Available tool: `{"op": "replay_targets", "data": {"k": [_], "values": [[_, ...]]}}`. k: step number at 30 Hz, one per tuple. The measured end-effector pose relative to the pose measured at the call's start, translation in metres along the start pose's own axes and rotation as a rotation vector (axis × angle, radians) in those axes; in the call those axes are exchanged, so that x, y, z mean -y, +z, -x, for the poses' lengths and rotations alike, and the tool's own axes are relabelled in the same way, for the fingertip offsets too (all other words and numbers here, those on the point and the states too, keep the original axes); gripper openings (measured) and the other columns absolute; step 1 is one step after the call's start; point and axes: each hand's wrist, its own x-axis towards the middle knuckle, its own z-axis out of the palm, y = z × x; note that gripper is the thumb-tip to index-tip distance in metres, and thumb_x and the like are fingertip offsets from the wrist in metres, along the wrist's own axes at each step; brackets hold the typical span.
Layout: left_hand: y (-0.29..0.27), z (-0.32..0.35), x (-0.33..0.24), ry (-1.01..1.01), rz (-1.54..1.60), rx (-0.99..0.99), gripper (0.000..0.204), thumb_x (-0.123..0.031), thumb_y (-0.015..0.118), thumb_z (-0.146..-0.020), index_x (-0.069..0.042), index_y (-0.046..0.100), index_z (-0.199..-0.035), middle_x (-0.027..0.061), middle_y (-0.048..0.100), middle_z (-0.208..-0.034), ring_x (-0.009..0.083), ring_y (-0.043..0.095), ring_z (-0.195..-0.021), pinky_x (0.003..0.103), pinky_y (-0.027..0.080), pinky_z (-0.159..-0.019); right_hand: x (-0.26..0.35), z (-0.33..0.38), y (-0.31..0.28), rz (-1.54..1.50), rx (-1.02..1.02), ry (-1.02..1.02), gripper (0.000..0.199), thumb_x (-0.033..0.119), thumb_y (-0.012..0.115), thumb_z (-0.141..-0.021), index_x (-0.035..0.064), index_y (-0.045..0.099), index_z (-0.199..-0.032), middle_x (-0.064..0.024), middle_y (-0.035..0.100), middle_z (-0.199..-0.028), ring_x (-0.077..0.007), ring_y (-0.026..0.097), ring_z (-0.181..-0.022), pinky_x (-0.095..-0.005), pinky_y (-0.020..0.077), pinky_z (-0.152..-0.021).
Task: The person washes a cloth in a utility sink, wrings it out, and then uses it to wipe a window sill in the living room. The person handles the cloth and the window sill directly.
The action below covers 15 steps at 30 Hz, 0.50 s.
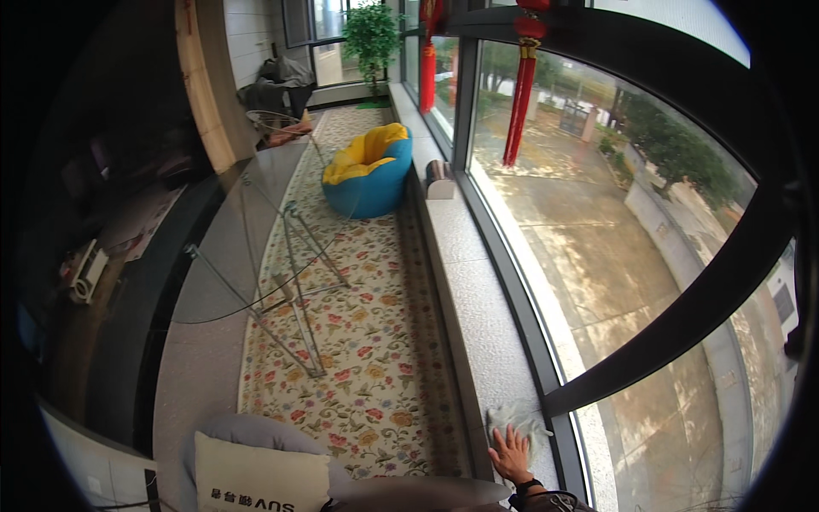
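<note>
My right hand (511, 458) lies palm down with fingers spread on a pale grey-green cloth (536, 433). Under it, the cloth is bunched on the light stone windowsill (476, 311), close against the dark window frame. A dark band circles my right wrist, and a dark sleeve shows at the lower edge. My left hand is out of the picture.
A glass table (232, 247) with metal legs stands on a floral carpet (375, 341). Beyond are a blue and yellow beanbag (368, 183) and a small rounded holder (439, 182) on the sill. Red tassels (519, 107) hang by the window; a cushion (260, 472) lies near me.
</note>
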Motion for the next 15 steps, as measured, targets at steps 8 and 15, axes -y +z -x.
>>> {"op": "replay_targets", "data": {"k": [8, 15], "values": [[-0.184, 0.047, -0.201, 0.611, 0.789, -0.83, 0.061, -0.03, 0.057, -0.09, -0.009, 0.038, -0.145, 0.0139, 0.036, -0.149, 0.0355, 0.03, -0.139, 0.047, 0.028, -0.113, 0.019, 0.005, 0.004, 0.074, 0.022, 0.113, 0.066, 0.057, 0.048, -0.091, 0.0299, 0.031, -0.149, -0.0156, 0.02, -0.156, -0.0445, 0.021, -0.141, -0.0671, 0.0148, -0.108], [-0.342, 0.183, -0.317, 1.116, 0.894, -0.956, 0.071, -0.021, 0.065, -0.085, -0.01, 0.033, -0.147, 0.0139, 0.026, -0.154, 0.0361, 0.019, -0.144, 0.06, 0.015, -0.115, 0.012, 0.002, -0.007, 0.115, 0.132, 0.111, 0.063, 0.061, 0.041, -0.093, 0.0339, 0.028, -0.149, -0.0137, 0.018, -0.157, -0.0422, 0.021, -0.141, -0.0781, 0.0142, -0.099]]}}
